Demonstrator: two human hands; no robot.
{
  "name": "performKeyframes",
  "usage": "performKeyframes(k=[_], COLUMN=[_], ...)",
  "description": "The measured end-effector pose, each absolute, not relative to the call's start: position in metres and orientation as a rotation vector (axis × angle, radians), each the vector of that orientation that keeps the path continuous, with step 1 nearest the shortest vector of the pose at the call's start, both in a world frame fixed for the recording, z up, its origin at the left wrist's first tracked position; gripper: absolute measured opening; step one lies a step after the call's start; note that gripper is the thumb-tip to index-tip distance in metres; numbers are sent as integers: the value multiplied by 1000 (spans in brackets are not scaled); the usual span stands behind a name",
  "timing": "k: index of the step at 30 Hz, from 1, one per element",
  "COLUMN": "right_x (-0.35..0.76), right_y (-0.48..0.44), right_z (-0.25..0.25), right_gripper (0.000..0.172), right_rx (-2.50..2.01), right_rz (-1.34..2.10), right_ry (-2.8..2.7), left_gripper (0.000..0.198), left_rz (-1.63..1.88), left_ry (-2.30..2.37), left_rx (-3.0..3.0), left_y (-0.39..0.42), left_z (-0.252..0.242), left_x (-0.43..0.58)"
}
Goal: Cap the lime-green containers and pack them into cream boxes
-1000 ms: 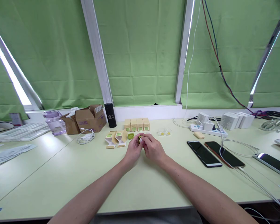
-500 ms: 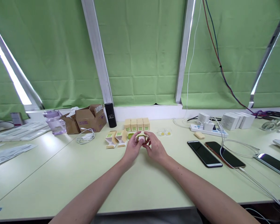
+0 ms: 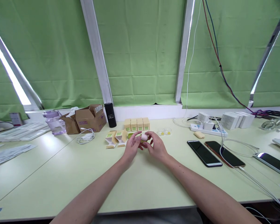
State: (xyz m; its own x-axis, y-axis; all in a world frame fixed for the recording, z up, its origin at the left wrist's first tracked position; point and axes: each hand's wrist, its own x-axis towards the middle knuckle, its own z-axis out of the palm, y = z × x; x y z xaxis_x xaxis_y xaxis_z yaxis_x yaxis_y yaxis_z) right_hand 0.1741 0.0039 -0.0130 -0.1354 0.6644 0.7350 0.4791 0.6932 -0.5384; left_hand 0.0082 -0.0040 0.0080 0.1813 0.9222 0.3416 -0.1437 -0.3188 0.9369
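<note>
Between my two hands is a small pinkish-white rounded piece [image 3: 144,137] with a yellow-green part around its lower side; its exact kind is too small to make out. My left hand [image 3: 131,147] closes on it from the left, fingers curled. From the right, my right hand [image 3: 158,148] pinches it too. Left of my hands stand two opened small cardboard boxes [image 3: 120,137] with green labels, and a small green item [image 3: 130,135] is partly hidden behind my left fingers. A row of several closed small boxes [image 3: 137,124] stands behind. Clear plastic cups with yellow bits [image 3: 164,132] lie to the right.
At the right lie phones [image 3: 204,153], white cables, a power strip [image 3: 209,130] and white boxes [image 3: 237,120]. A beige rounded item [image 3: 199,135] sits nearer. Leftward are a black bottle [image 3: 110,115], a cardboard carton [image 3: 91,119], a purple jug [image 3: 55,123] and a coiled white cable [image 3: 85,136].
The pinkish-white piece has turned in my fingers, its rounded end now pointing up and to the right. My right hand has shifted slightly. Nothing else on the table has moved.
</note>
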Motion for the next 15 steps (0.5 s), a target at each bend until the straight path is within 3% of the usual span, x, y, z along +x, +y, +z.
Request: performKeyframes(k=[11,15], right_x=[174,173], right_y=[1,6], right_z=[-2,-4], right_gripper=[33,40], right_rx=[-858,-822], right_rz=[625,805], right_ry=[-1548,-1422], left_gripper=[35,25], left_rz=[1507,1545], left_ry=[980,1046], left_rx=[1555,1635], left_y=[6,5], left_z=[6,7], left_x=[-1,-2])
